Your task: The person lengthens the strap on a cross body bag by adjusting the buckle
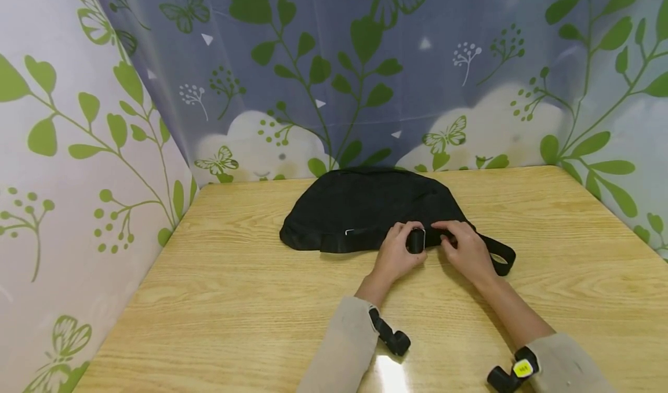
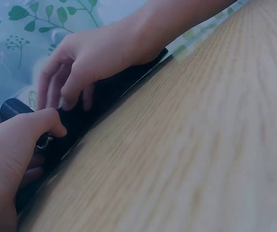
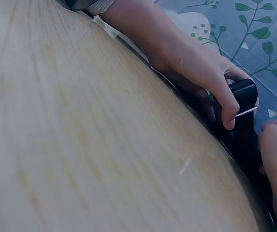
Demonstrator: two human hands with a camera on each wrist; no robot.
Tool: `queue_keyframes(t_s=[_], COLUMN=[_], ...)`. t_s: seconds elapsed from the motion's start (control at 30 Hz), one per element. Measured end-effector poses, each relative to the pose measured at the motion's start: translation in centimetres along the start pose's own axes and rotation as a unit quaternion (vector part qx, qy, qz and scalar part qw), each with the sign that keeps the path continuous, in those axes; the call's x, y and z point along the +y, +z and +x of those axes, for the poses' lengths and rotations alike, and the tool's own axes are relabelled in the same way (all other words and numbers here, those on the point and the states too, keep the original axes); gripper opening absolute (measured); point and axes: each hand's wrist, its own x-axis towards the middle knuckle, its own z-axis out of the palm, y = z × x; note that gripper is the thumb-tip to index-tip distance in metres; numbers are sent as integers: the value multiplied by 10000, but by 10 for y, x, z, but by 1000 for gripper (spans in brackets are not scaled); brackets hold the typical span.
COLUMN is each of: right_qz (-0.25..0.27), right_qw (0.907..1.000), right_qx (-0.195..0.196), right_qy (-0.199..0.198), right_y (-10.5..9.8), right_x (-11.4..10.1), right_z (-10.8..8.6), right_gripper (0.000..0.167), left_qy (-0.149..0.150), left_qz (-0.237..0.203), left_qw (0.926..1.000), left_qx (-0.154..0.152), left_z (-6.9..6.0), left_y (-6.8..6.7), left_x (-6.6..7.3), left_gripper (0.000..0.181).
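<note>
Hands, two, over the near edge of the bag, right of its middle. Left hand [image 1: 396, 255]: I record fingers and thumb curled round a bulge of black strap [image 1: 416, 242], a metal slider [image 1: 424, 238] at its right side. Right hand [image 1: 467, 253]: just beside it, thumb and index finger bent and pinching the strap's flat run.

Strap: runs left to right between the hands; I judge this line the governing relation. Its loose loop [image 1: 509, 262] lies out to the right, nearer the right hand.

Bag [image 1: 365, 199]: one, black, half-moon, lying just beyond the hands, long axis left to right, straight edge toward me. Metal fitting [image 1: 348, 232]: one, left of the left hand.

Counter [image 1: 235, 300]: wood-grained. Printed cloth [image 1: 308, 115]: behind, leaf-patterned.
</note>
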Motion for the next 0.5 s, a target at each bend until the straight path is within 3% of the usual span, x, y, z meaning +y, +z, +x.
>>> queue_keyframes(t_s=[0.13,0.23,0.5], right_qz=[558,903,729], right_qw=[9965,9928,9961], right_qx=[-481,-659,-393], right_qy=[-391,-436,-305], right_y=[1,2,3], right_x=[0,-1,-2], right_z=[0,0,1], right_gripper=[39,42,34], left_qy=[175,215,163], left_qz=[-99,-156,-173], left_qw=[9997,9994,9994], left_qx=[-168,-223,-245], left_z=[0,-1,0], left_y=[0,0,1], left_x=[0,-1,-1], left_gripper=[48,49,50])
